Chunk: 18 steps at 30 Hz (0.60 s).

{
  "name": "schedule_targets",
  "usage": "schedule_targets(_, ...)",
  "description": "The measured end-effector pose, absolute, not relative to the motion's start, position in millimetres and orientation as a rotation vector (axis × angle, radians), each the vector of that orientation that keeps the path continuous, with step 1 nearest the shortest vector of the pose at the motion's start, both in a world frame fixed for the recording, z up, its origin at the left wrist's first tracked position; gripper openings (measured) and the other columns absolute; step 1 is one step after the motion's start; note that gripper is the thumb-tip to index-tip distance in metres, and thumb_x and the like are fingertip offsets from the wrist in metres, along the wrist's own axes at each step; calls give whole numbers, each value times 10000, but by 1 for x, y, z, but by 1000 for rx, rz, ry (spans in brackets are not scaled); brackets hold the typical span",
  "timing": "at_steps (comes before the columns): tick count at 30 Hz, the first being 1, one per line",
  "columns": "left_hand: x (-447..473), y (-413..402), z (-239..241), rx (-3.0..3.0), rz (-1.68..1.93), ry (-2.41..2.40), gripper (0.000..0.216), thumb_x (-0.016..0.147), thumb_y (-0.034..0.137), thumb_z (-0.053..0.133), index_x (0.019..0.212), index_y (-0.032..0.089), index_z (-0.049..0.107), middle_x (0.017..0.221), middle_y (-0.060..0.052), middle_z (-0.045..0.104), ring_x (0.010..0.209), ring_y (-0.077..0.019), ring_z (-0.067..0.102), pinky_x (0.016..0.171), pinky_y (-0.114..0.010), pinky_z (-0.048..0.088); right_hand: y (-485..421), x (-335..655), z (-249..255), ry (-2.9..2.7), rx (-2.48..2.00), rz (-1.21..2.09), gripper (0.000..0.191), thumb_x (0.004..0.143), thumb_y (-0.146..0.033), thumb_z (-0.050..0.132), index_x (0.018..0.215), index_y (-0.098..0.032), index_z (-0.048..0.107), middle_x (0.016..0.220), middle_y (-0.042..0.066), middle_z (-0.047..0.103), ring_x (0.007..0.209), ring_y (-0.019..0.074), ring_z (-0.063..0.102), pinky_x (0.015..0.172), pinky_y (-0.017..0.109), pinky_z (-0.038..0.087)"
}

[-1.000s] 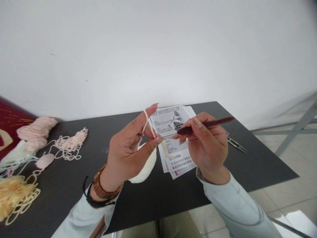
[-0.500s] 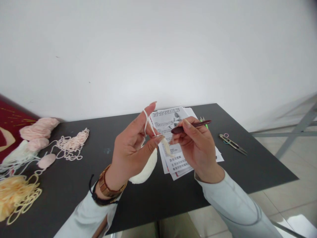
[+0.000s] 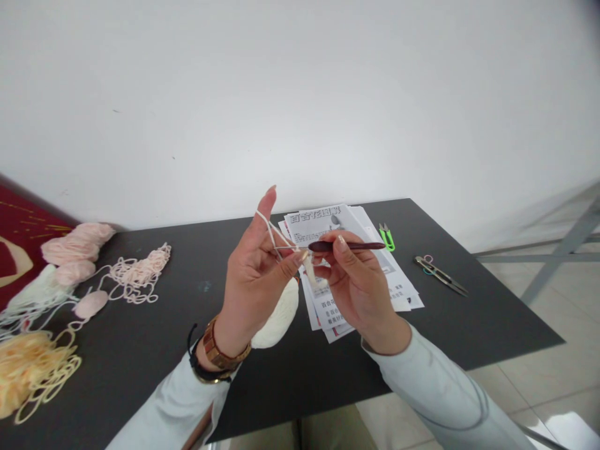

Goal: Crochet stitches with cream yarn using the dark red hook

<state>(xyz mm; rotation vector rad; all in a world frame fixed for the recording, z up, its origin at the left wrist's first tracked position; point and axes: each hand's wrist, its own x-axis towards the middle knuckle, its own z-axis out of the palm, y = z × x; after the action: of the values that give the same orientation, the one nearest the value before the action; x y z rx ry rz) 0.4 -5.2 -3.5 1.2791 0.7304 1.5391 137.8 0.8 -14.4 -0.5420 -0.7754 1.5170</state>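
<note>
My left hand point(image 3: 257, 275) pinches a small cream crochet piece point(image 3: 310, 272) between thumb and fingers. White yarn point(image 3: 269, 226) loops round its raised index finger and runs down to the work. In my right hand point(image 3: 359, 281) is a crochet hook with a dark brown handle point(image 3: 347, 246), held nearly level. The hook's thin shaft points left, at the yarn by my left fingertips; its very tip is too small to make out. A white ball of yarn point(image 3: 276, 319) sits on the table behind my left wrist, partly hidden by that hand.
Printed sheets point(image 3: 398, 290) lie stacked on the black table point(image 3: 492, 319) behind my hands. Green-handled snips point(image 3: 387, 239) and metal thread snips point(image 3: 440, 275) lie to the right. Pink yarn point(image 3: 77, 244), loose pale strands point(image 3: 138, 272) and yellow yarn point(image 3: 32, 369) spread on the left. A white wall point(image 3: 300, 106) stands behind.
My right hand has moved left, bringing the hook to the yarn at my left fingertips. The left index finger has shifted left and stands more upright, with the yarn stretched from it.
</note>
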Motion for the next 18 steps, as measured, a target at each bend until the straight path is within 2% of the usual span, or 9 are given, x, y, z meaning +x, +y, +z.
schedule_targets(3, 3, -4, -6, 1283, 1587, 793, 844, 775, 143, 759, 1487, 406, 390, 735, 35, 596, 627, -122, 572, 602, -245, 548, 2, 135, -18, -784, -590, 1554, 164, 726, -293, 826, 863, -251, 743, 813, -44, 743, 682, 82, 688, 564, 163, 602)
schedule_targets(8, 5, -4, -11, 1375, 1599, 929, 836, 777, 165, 764, 1492, 384, 392, 727, 41, 586, 630, -121, 554, 631, -256, 535, 5, 136, -21, -784, -619, 1734, 203, 720, -304, 824, 888, -239, 732, 765, -36, 747, 655, 117, 707, 551, 242, 646)
schedule_targets(13, 2, -2, -11, 1311, 1509, 858, 734, 797, 170, 746, 1452, 349, 468, 724, 37, 593, 626, -112, 524, 599, -236, 498, 9, 138, -22, -804, -612, 1739, 216, 651, -231, 864, 833, -213, 749, 672, -40, 746, 531, 83, 679, 512, 176, 610)
schedule_targets(16, -4, 2, -9, 1239, 1408, 708, 627, 815, 155, 723, 1393, 322, 548, 767, 16, 621, 696, -116, 551, 651, -236, 509, 9, 137, -19, -781, -606, 1667, 184, 625, -226, 873, 766, -210, 756, 604, -52, 727, 440, 58, 631, 479, 144, 577)
schedule_targets(18, -8, 5, -8, 1232, 1381, 636, 638, 826, 142, 707, 1405, 348, 531, 764, 19, 620, 707, -111, 556, 664, -228, 506, 9, 138, -16, -771, -588, 1627, 176, 616, -239, 876, 744, -213, 759, 606, -49, 732, 427, 58, 627, 470, 140, 567)
